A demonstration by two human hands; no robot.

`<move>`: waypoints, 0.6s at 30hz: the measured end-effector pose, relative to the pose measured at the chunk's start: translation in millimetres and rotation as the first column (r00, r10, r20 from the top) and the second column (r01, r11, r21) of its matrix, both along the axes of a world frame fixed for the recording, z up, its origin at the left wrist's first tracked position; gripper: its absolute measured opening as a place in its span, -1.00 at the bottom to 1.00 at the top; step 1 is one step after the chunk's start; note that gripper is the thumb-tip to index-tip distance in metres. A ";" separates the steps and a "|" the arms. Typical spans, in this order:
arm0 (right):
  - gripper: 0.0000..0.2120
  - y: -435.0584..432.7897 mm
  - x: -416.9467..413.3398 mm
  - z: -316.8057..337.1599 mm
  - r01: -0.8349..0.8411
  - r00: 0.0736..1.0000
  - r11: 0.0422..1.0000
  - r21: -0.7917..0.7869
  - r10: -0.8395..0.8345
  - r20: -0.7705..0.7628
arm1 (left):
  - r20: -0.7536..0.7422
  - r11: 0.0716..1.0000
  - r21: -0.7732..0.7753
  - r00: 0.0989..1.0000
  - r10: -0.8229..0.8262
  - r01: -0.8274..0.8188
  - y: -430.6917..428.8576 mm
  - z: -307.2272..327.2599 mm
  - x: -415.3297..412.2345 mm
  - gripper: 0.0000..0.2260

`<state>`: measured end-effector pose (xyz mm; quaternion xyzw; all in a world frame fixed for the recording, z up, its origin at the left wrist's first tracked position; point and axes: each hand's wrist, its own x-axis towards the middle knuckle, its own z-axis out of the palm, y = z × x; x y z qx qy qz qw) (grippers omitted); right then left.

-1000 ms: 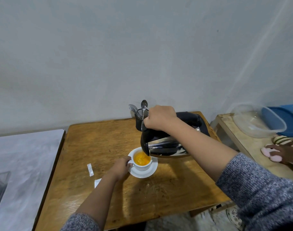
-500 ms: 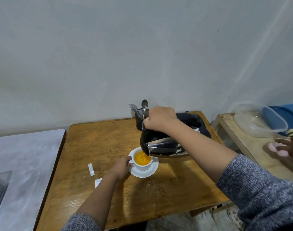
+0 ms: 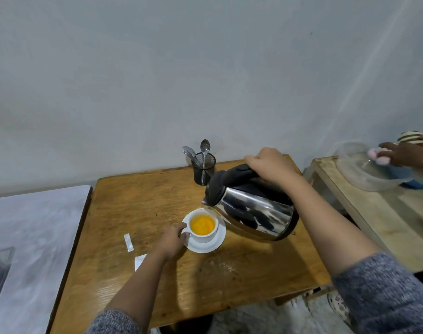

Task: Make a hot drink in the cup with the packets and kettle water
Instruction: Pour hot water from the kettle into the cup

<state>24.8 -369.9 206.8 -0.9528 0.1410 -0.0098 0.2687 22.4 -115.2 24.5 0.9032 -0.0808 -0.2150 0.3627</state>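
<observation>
One white cup (image 3: 203, 229) of orange drink stood on one white saucer (image 3: 205, 245) at the wooden worktop's (image 3: 133, 201) centre. One steel kettle (image 3: 252, 213) hung at its 3 o'clock. Two white packets lay at 9 o'clock: a narrow sachet (image 3: 128, 242) and a torn one (image 3: 140, 260), partly hidden. One black mesh holder (image 3: 204, 168) at 12 o'clock carried one spoon (image 3: 205, 147) and what looked like two more utensils (image 3: 189, 151). One clear plastic tub (image 3: 364, 168) sat on a second worktop (image 3: 374, 225) at 3 o'clock.

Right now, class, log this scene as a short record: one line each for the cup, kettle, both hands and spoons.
cup: white, on saucer, holds orange liquid
kettle: steel, tilted, spout above cup rim
right hand: grips kettle handle
left hand: holds cup handle
spoons: upright in black mesh holder
packets: lying left of saucer
</observation>
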 end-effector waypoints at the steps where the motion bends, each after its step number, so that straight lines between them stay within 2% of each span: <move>1: -0.65 -9.7 -5.5 -3.6 0.044 0.998 0.996 0.081 -0.047 0.032 | 0.002 1.000 -0.005 1.000 0.009 -0.009 -0.4 -0.8 -0.3 -0.71; 4: -0.59 -38.2 -19.5 -11.1 0.200 0.967 0.925 0.324 -0.239 0.085 | 0.022 0.999 -0.011 0.999 0.042 -0.042 -0.7 -3.8 -1.8 -0.73; 9: -0.70 -76.9 -38.9 -23.2 0.327 0.858 0.641 0.694 -0.510 0.067 | 0.047 0.992 -0.053 0.992 0.113 -0.111 -4.8 -11.9 -5.0 -0.77; 13: -0.77 -99.9 -47.9 -36.3 0.339 0.739 0.482 0.808 -0.667 0.089 | 0.062 0.986 -0.066 0.985 0.159 -0.155 -4.4 -23.7 -4.5 -0.77; 18: -0.69 -102.6 -44.7 -48.4 0.347 0.586 0.435 0.831 -0.792 0.170 | 0.082 0.956 -0.142 0.960 0.269 -0.256 -10.3 -29.0 -10.8 -0.79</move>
